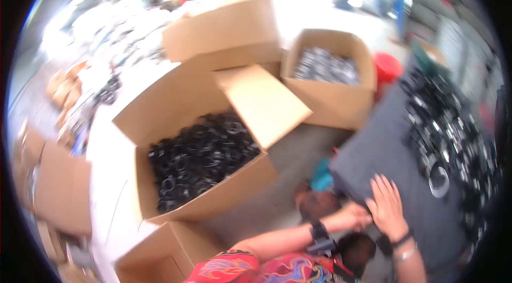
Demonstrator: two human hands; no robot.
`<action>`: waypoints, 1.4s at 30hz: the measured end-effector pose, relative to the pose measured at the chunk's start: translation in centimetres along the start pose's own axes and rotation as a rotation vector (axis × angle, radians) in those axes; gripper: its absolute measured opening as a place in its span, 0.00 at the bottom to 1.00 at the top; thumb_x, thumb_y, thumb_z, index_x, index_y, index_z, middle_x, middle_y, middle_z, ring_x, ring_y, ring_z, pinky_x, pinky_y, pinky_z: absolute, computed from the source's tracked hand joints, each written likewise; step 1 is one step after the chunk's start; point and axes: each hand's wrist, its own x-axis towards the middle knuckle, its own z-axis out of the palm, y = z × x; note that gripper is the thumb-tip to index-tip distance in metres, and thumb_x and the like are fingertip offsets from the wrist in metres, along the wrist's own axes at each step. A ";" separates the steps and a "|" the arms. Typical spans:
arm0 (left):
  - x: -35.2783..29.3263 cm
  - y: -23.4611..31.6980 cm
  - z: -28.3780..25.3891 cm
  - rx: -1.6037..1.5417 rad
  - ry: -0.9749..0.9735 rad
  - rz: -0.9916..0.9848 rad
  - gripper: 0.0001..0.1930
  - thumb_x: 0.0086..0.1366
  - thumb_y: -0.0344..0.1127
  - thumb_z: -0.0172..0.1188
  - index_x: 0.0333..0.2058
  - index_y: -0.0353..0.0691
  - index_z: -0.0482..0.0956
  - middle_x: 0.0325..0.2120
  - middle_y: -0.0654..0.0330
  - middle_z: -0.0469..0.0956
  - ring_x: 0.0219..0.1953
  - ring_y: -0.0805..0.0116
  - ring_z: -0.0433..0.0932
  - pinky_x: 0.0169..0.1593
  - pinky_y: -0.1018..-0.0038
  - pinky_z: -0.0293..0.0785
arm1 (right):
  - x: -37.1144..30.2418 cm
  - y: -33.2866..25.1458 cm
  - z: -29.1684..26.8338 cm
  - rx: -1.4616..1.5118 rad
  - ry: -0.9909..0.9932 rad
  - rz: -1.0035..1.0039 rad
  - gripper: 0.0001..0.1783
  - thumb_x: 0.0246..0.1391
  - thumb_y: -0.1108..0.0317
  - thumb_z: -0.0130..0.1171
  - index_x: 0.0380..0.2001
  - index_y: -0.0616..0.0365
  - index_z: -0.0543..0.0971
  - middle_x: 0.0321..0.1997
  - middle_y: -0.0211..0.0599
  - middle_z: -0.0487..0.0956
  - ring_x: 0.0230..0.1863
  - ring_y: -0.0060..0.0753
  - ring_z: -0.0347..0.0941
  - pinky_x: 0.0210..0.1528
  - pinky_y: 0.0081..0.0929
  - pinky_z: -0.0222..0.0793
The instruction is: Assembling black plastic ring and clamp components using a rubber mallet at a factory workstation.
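My right hand [388, 207] lies with its fingers stretched out at the near edge of a dark grey surface [378, 147]. A band and a bracelet circle that wrist. Just left of it, my left hand [353, 218] is closed, its fingertips close to the right palm; what it may hold is hidden. A dark strap with a small device sits on the left wrist. Many black ring-shaped pieces [469, 160] are heaped on the grey surface's far right side. One pale ring [439, 179] lies at the heap's edge nearest my right hand.
A large open carton [213, 203] to the left holds black rings [202, 155]. Behind it, another carton [330, 99] contains silvery pieces [326, 65]. An open carton [160, 259] stands at the lower left. A red bucket [386, 68] is beyond the grey surface.
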 end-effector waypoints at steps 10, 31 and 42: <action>-0.7 1.2 -0.8 -0.001 -0.070 -0.028 0.16 0.68 0.43 0.54 0.26 0.37 0.76 0.19 0.69 0.71 0.22 0.81 0.69 0.27 0.82 0.66 | 1.2 -1.4 -0.1 -0.070 0.040 0.034 0.34 0.48 0.58 0.60 0.58 0.64 0.68 0.65 0.47 0.64 0.67 0.54 0.54 0.67 0.58 0.45; -0.8 1.0 -0.4 0.000 0.028 0.011 0.15 0.67 0.41 0.55 0.22 0.41 0.74 0.17 0.69 0.72 0.18 0.80 0.69 0.24 0.82 0.64 | 1.7 -1.2 -0.5 0.041 -0.060 0.113 0.33 0.55 0.50 0.52 0.60 0.56 0.68 0.67 0.50 0.62 0.69 0.57 0.51 0.65 0.68 0.43; -0.7 1.2 -0.4 -0.010 -0.006 0.011 0.15 0.68 0.40 0.56 0.23 0.39 0.74 0.17 0.68 0.71 0.21 0.79 0.68 0.28 0.80 0.66 | 1.5 -1.2 -0.6 0.033 0.027 0.092 0.31 0.55 0.51 0.53 0.58 0.56 0.70 0.65 0.49 0.64 0.67 0.56 0.54 0.65 0.66 0.44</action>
